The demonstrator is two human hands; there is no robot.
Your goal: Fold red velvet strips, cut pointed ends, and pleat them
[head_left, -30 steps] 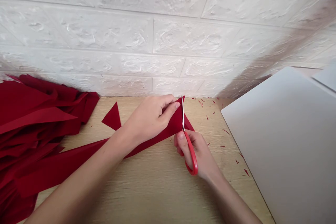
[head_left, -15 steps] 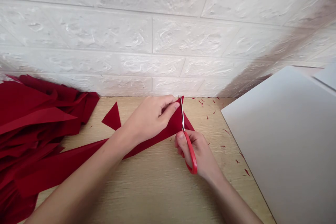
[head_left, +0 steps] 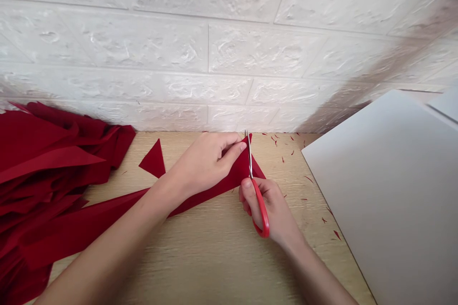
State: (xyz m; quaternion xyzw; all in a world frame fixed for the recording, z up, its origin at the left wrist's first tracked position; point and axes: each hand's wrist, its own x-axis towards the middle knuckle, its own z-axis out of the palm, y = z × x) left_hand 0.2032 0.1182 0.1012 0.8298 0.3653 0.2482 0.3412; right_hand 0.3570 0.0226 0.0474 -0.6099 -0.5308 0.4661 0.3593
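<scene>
My left hand [head_left: 211, 162] pinches the far end of a long dark red fabric strip [head_left: 222, 187] between thumb and fingers. The strip runs back under my left forearm to the left side. In my right hand [head_left: 266, 202] is a pair of scissors [head_left: 263, 209] with red handles, its blades pointing away from me. The blades lie across the strip's end, just right of my left thumb, and look nearly closed at the tips. A corner of red fabric shows to the right of the blades. A cut red triangle [head_left: 153, 159] lies behind my left wrist.
A heap of red fabric [head_left: 60, 152] fills the left side of the wooden table [head_left: 200, 262]. Small red scraps [head_left: 337, 234] are scattered at the right. A large pale panel [head_left: 390, 190] stands on the right, and a white brick-textured wall [head_left: 229, 47] closes the back.
Both hands and the scissors have shifted very slightly to the right. The fabric tip beside the blades sits a little lower. The heap and the triangle have not moved.
</scene>
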